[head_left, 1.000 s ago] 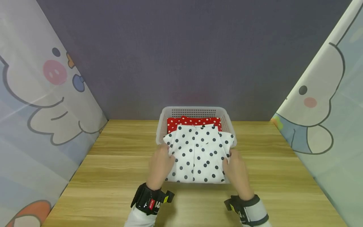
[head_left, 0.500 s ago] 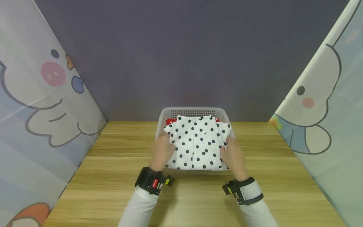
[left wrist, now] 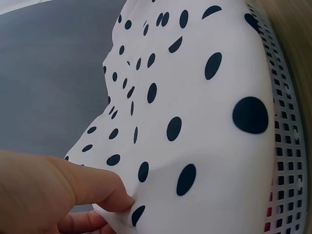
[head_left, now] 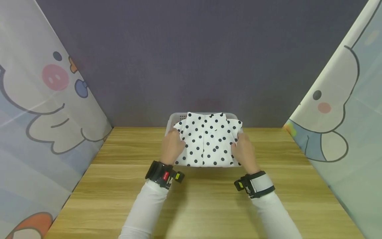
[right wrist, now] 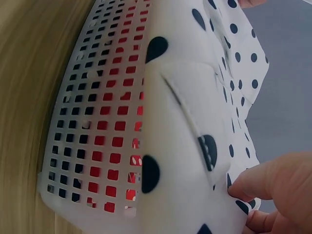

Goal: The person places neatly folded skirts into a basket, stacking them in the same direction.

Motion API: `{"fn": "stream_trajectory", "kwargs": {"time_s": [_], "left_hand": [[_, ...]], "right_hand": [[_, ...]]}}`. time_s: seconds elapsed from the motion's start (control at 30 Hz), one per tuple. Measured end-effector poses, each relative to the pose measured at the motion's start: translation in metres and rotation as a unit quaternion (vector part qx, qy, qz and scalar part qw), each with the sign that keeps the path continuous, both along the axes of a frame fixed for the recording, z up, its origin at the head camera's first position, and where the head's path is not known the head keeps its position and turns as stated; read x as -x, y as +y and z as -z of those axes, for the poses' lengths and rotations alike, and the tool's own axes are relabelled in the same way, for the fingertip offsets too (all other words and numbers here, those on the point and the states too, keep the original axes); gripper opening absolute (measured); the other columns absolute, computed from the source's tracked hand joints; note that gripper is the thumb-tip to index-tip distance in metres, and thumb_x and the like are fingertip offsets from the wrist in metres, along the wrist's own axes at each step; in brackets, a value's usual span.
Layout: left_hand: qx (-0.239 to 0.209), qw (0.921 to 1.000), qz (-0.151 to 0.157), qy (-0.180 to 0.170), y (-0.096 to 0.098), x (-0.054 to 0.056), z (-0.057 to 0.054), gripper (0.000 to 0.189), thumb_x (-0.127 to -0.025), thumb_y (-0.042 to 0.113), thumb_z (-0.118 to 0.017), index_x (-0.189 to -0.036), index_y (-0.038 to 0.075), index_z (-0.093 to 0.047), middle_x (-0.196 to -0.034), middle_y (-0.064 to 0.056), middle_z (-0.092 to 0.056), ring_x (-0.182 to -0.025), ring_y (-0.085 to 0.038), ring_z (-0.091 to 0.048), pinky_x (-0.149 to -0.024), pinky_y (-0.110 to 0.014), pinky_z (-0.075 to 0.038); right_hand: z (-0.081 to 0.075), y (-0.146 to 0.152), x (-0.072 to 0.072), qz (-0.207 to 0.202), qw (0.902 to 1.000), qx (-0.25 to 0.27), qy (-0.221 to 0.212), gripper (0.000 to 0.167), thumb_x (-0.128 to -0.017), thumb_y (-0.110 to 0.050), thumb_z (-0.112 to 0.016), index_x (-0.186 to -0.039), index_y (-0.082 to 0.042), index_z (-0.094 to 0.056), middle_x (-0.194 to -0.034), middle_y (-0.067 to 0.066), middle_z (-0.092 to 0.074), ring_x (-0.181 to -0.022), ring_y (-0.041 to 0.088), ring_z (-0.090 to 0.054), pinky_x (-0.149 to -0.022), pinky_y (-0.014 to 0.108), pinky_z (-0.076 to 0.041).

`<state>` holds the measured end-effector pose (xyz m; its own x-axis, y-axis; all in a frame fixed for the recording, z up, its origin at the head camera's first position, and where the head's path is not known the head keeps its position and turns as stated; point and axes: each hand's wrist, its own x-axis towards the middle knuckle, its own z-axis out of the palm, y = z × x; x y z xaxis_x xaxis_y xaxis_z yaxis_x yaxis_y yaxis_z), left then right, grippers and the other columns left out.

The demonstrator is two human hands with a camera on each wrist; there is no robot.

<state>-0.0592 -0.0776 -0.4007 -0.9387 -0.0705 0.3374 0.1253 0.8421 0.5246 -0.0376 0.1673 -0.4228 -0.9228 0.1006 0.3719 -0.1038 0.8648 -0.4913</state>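
Observation:
A folded white shirt (head_left: 209,142) with black dots is held level over a pale plastic basket (head_left: 173,120), covering most of it in the head view. My left hand (head_left: 172,146) pinches its left edge between thumb and fingers. On the opposite edge, my right hand (head_left: 244,151) pinches the cloth in the same way. The right wrist view shows a slit in the front of the shirt, close above the basket's perforated wall (right wrist: 83,122). Red cloth (right wrist: 114,141) with white dots shows through the holes, inside the basket. Whether the shirt touches that cloth is hidden.
The basket stands on a wood-grain table (head_left: 131,146), near the dark back wall (head_left: 197,59). Panels with cartoon animals, a left panel (head_left: 38,99) and a right panel (head_left: 337,109), border the table. Both wrists wear black straps with small cameras.
Both hands have moved forward, away from the body, carrying the shirt farther over the basket. The red cloth, visible behind the shirt earlier, is now covered in the head view.

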Motion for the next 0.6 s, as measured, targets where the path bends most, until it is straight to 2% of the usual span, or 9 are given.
{"fn": "stream_trajectory", "kwargs": {"time_s": [0.17,0.37,0.53,0.6], "left_hand": [[0.012,0.9999,0.003,-0.008,0.001,0.011,-0.007,0.012,-0.07,0.0,-0.061,-0.082,0.0,-0.056,-0.069,-0.009,-0.054,-0.057,-0.022,-0.052,-0.047,-0.028,-0.038],[0.036,0.9992,-0.005,-0.017,0.001,0.023,-0.013,0.011,-0.07,0.001,-0.06,-0.079,0.001,-0.055,-0.073,-0.01,-0.055,-0.062,-0.024,-0.054,-0.051,-0.032,-0.041],[0.041,0.9987,-0.012,-0.026,0.002,0.031,-0.016,0.013,-0.071,0.003,-0.061,-0.083,0.0,-0.056,-0.075,-0.01,-0.056,-0.065,-0.025,-0.055,-0.053,-0.033,-0.043],[0.044,0.9985,-0.014,-0.028,0.002,0.034,-0.016,0.014,-0.071,0.003,-0.061,-0.083,0.0,-0.057,-0.075,-0.011,-0.057,-0.065,-0.025,-0.056,-0.053,-0.033,-0.044]], "right_hand": [[-0.005,0.001,0.011,-0.008,0.9999,-0.001,-0.007,0.046,-0.083,-0.004,-0.05,-0.122,0.019,-0.041,-0.105,0.034,-0.053,-0.083,0.04,-0.057,-0.065,0.045,-0.05],[-0.013,0.002,0.023,-0.016,0.9996,-0.002,-0.025,0.042,-0.084,-0.005,-0.048,-0.119,0.019,-0.041,-0.1,0.034,-0.054,-0.077,0.04,-0.058,-0.06,0.044,-0.049],[-0.018,0.002,0.035,-0.016,0.9992,-0.007,-0.036,0.043,-0.085,-0.006,-0.047,-0.119,0.02,-0.04,-0.104,0.033,-0.052,-0.087,0.043,-0.055,-0.07,0.049,-0.049],[-0.02,0.002,0.04,-0.011,0.999,-0.009,-0.042,0.043,-0.084,-0.006,-0.047,-0.119,0.019,-0.041,-0.103,0.032,-0.052,-0.087,0.041,-0.055,-0.07,0.048,-0.049]]}}
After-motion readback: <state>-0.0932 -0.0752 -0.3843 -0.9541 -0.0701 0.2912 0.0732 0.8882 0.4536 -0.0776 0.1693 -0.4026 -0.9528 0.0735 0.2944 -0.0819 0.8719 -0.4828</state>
